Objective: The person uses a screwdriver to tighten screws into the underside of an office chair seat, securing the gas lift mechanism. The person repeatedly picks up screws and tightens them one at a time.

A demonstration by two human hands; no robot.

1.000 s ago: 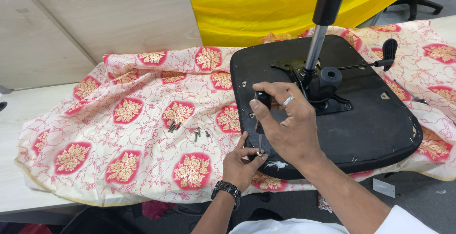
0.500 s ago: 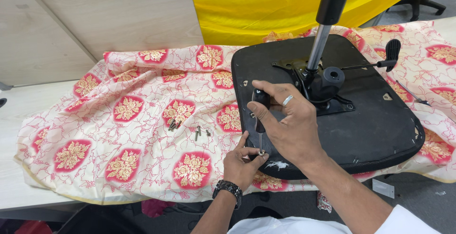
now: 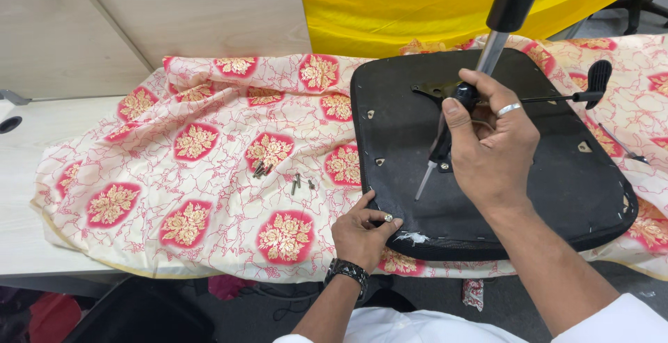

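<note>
1. On the pale worktable [image 3: 42, 134], a floral cloth [image 3: 209, 148], cream with red medallions, covers most of the surface; a yellow sheet [image 3: 417, 2] hangs behind it.
2. An upturned black chair seat [image 3: 557, 176] lies on the cloth's right half, underside up. Its metal mechanism plate [image 3: 435, 90] sits at centre, the gas-lift column [image 3: 511, 5] rises from it, and a lever [image 3: 591, 85] with a black paddle sticks out to the right.
3. Right hand [image 3: 490, 148], ring on one finger: fingers curled shut around a screwdriver [image 3: 442, 141], black handle up by the thumb, thin shaft slanting down to the seat's underside.
4. Left hand [image 3: 362, 235], watch on the wrist: fingers partly curled, pressing the seat's near-left corner; it holds nothing that I can see.
5. Loose screws [image 3: 263, 170] lie in two small clusters on the cloth, well apart from both hands.
6. Risks, as I judge them: the slanted tip may skate across the smooth underside if it is not seated; the seat could slide on the loose cloth if the bracing hand eases; screws could roll into folds.
</note>
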